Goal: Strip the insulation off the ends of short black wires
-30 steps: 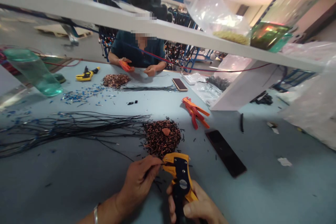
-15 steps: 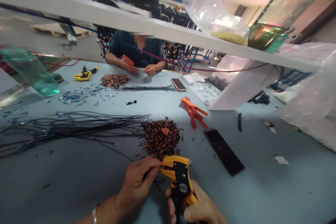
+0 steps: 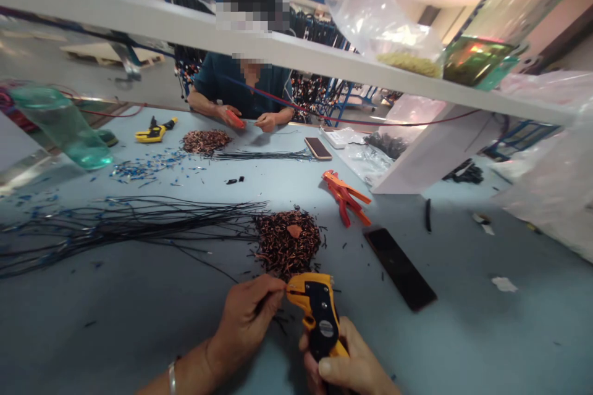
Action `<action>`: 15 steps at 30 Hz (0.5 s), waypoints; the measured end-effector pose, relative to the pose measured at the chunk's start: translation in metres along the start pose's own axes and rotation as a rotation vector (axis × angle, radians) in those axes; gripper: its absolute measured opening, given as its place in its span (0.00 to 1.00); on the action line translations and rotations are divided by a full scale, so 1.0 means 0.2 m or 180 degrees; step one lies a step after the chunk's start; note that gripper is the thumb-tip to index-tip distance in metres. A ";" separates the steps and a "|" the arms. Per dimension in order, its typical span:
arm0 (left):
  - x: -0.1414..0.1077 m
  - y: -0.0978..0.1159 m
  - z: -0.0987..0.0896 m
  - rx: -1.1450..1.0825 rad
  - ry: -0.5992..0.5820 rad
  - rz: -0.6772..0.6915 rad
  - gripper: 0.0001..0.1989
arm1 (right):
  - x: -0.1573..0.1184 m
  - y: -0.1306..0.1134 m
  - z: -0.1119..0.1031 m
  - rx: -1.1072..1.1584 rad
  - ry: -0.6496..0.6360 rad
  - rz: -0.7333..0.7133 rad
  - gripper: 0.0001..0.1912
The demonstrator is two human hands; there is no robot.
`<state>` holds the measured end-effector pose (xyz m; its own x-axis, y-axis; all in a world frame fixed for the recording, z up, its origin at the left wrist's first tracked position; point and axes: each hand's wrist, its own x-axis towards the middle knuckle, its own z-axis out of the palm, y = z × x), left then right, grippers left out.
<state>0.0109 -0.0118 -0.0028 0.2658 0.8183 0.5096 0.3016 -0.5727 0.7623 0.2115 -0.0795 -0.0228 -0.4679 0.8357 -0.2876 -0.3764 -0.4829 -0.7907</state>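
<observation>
My right hand [image 3: 349, 361] is wrapped round the handle of a yellow and black wire stripper [image 3: 319, 305], its head pointing left. Pinched in my left hand [image 3: 248, 318] is a thin black wire [image 3: 208, 264], whose tail runs up and left toward a bundle of black wires [image 3: 152, 222]. The left fingertips are right at the stripper's jaws; the wire's tip is hidden there. Just beyond the tool lies a heap of short black and copper-coloured wire scraps [image 3: 287, 250].
Red wire strippers [image 3: 345, 197] and a dark phone [image 3: 401, 268] lie to the right. A white shelf beam [image 3: 324, 58] crosses above the table. Opposite, a person [image 3: 241, 92] holds a red tool. A green bottle [image 3: 65, 129] stands at left.
The stripper's jaws have closed and my right fingers have squeezed its handle. My left hand stays at the jaws. The whole view has shifted slightly.
</observation>
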 end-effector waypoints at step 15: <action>-0.01 -0.02 0.01 0.0269 -0.0017 -0.0020 0.07 | 0.00 0.01 0.01 -0.0274 0.0449 0.0138 0.25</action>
<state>0.0121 -0.0110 -0.0069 0.2685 0.8218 0.5024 0.3795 -0.5697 0.7290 0.2092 -0.0816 -0.0238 -0.3631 0.8459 -0.3906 -0.2855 -0.5000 -0.8176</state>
